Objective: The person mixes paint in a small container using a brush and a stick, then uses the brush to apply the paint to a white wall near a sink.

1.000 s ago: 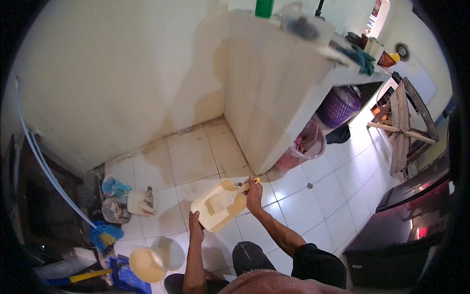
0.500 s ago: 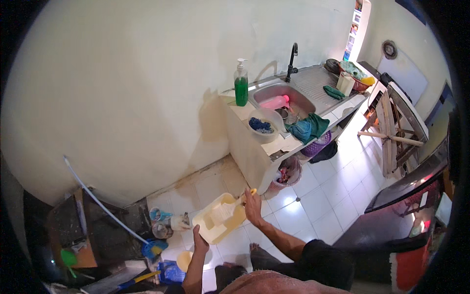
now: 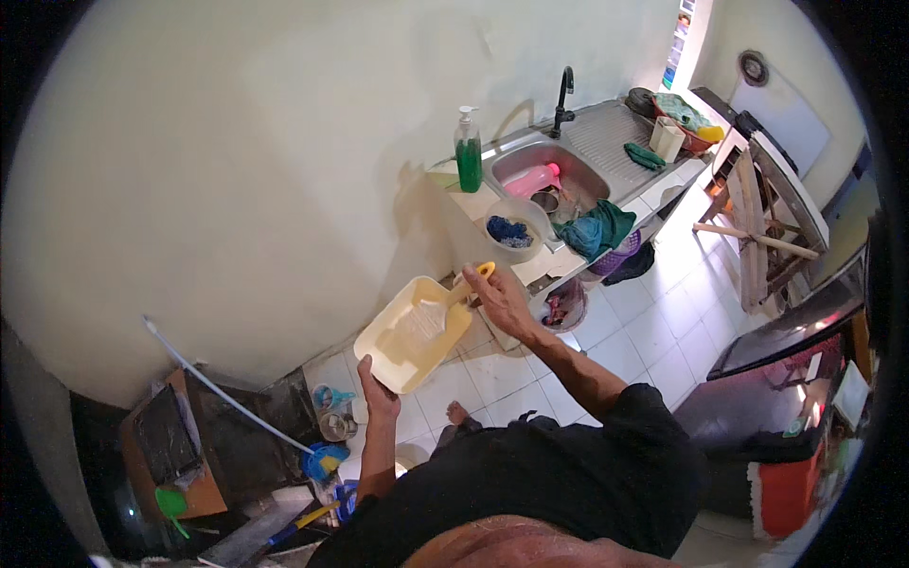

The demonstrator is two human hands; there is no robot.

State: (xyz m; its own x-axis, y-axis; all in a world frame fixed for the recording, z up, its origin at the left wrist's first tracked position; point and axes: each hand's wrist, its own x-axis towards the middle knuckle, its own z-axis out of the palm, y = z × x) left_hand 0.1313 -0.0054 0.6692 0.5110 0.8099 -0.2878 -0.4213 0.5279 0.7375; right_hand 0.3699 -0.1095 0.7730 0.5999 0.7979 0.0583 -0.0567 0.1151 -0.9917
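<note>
Cream tray [image 3: 419, 367], nearer than and left of the sink [image 3: 594, 180], is gripped at its near left corner by the left hand [image 3: 381, 393], right hand [image 3: 499, 301] grasping the handled tool [image 3: 434, 312]; level support advised.

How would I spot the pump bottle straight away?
Find the steel sink set in the counter. To its left, beyond the translucent bowl, stands the pump bottle. Unlike its neighbours, it holds green liquid and has a white top.
</note>
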